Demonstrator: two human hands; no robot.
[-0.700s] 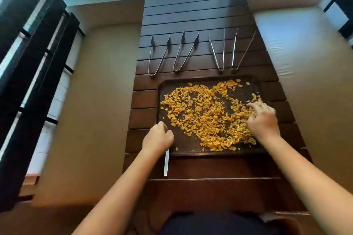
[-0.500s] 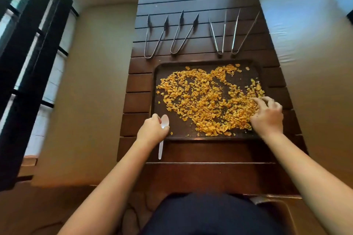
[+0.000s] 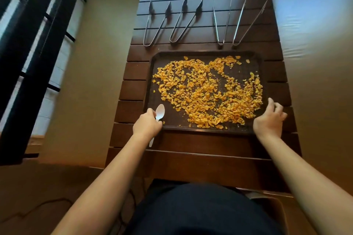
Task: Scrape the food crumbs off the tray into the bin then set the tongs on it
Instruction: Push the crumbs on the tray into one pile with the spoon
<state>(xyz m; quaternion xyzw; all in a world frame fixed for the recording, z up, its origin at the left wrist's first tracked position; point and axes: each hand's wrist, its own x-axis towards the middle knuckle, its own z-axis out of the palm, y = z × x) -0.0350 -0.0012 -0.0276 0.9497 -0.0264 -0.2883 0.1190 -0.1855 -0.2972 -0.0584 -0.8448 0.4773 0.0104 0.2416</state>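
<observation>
Dark tray (image 3: 256, 59) on slatted table (image 3: 133, 89) — strewn with orange crumbs (image 3: 206, 91); four tongs (image 3: 191, 23) beyond it; left hand (image 3: 147, 125) pinches one white spoon (image 3: 159, 112); right hand (image 3: 268, 120) spread at tray's right edge.

Daylight comes in from the window (image 3: 36, 47) on my left, bright and washed out between its dark bars. A pale glare lies on the floor (image 3: 313, 17) at the far right. The crumbs (image 3: 208, 91) show sharp and warm on the dark tray (image 3: 202, 129). My right hand (image 3: 269, 120) is motion-blurred, and the wide lens bends the edges
</observation>
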